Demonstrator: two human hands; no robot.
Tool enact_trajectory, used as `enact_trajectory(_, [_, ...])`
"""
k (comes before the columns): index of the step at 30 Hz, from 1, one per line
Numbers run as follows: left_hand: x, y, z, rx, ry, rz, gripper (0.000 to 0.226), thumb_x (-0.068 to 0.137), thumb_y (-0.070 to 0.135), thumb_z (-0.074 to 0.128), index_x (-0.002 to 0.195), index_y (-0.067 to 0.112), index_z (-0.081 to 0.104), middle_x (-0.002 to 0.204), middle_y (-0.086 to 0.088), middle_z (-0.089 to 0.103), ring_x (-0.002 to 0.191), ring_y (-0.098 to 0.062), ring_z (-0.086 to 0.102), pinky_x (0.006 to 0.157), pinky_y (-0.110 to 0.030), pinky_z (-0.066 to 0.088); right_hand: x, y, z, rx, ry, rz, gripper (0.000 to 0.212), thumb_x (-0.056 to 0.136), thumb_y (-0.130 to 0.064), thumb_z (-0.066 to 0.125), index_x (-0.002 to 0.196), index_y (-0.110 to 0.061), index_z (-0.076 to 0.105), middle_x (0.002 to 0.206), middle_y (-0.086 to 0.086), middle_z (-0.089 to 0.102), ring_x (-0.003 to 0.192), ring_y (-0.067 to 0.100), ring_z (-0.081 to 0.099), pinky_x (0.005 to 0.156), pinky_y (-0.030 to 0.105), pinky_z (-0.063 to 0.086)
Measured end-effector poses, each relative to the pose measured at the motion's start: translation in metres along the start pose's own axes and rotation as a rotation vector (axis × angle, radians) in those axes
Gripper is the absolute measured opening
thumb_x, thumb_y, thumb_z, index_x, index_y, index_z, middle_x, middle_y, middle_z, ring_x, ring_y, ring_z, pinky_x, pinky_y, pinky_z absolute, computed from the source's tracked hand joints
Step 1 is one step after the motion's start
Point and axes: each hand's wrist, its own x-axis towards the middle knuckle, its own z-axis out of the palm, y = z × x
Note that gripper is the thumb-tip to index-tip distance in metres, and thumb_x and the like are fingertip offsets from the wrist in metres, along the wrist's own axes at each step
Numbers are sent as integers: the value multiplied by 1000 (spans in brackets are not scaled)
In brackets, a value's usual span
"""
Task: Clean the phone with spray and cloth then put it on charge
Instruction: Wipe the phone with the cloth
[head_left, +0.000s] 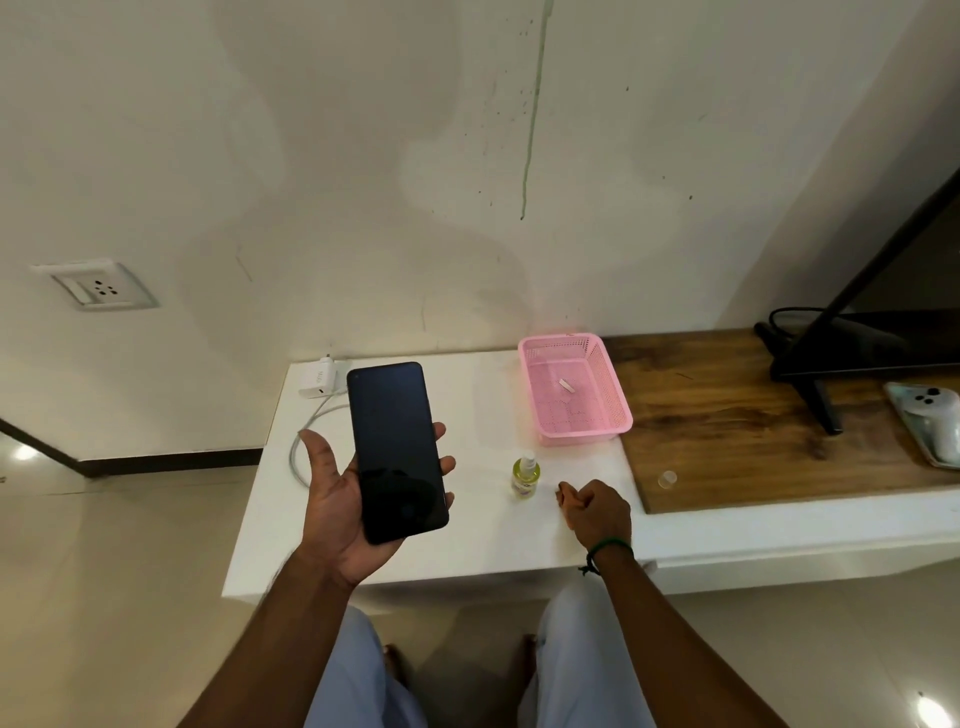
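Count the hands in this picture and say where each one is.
2. The left hand holds the phone over the left of the white table. The right hand rests curled on the table, just right of the spray bottle.

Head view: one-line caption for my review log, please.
Left-hand grip holds a black glass-fronted phone over the white table; right-hand grip, fingers curled, sits beside a small yellow-green plastic spray bottle.

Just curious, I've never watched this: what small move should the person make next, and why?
Probably the right hand should reach left and grip the spray bottle: it stands upright just beside that hand, while the left hand holds the phone screen up.
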Motion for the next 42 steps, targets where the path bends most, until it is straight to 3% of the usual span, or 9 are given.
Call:
enact_trajectory(5, [0,-1,1,-6,0,-6,98,63,86,36,134,22,54,137,-14,55,111,-38,61,87,-54,52,2,-4,-14,101,-90,134,21,73,-16,76,60,-2,66,63,10,66,66,23,62,67,30,47])
enact_trajectory(8, [0,-1,3,-5,-4,-6,98,63,86,35,134,21,54,136,-14,56,110,-37,62,86,-53,53,-4,-15,-34,438,-195,214,17,69,6,73,56,1,65,59,14,68,57,25,63,59,28,50])
enact_trajectory(10, [-2,-1,5,-3,-13,-2,98,63,86,35,134,21,54,136,-14,56,110,-38,62,87,-54,52,-12,-25,-51,576,-274,226,13,72,5,73,62,3,65,60,12,71,55,20,67,52,23,47])
enact_trajectory(15, [-8,-2,11,-3,-52,-2,98,66,87,33,136,21,52,137,-15,55,110,-38,61,89,-52,51,-31,-51,-97,658,-317,35,16,73,-4,75,63,1,64,65,4,72,71,0,69,66,24,39])
enact_trajectory(20, [-18,-2,20,-6,-108,-2,96,70,87,29,136,21,52,138,-16,53,114,-40,58,91,-53,49,-52,-71,-133,901,-413,-129,17,82,-12,64,75,3,58,91,34,60,90,47,64,74,37,53])
enact_trajectory(24, [-25,-3,29,-3,-152,-10,99,70,88,33,138,19,49,139,-17,51,110,-38,58,89,-53,47,-74,-88,-152,1075,-474,-101,14,83,-15,57,73,-4,56,88,31,62,79,51,64,68,51,55])
enact_trajectory(31, [-37,-8,38,3,-197,0,100,70,88,33,141,19,45,140,-16,50,108,-37,58,92,-53,44,-117,-107,-147,1062,-379,9,7,85,-1,54,80,-1,59,65,15,54,44,15,51,37,22,40])
enact_trajectory(34, [-41,-14,40,9,-193,0,98,70,87,33,141,19,46,140,-16,51,110,-37,57,95,-54,44,-137,-113,-136,989,-367,-3,12,87,-1,57,77,-5,63,58,11,53,45,16,48,38,24,38])
enact_trajectory(42, [-53,-20,49,26,-184,-3,99,69,88,31,137,18,50,140,-15,52,112,-37,57,95,-52,45,-168,-155,-150,933,-315,-225,14,88,-4,59,98,-7,67,85,19,63,56,23,53,49,32,46])
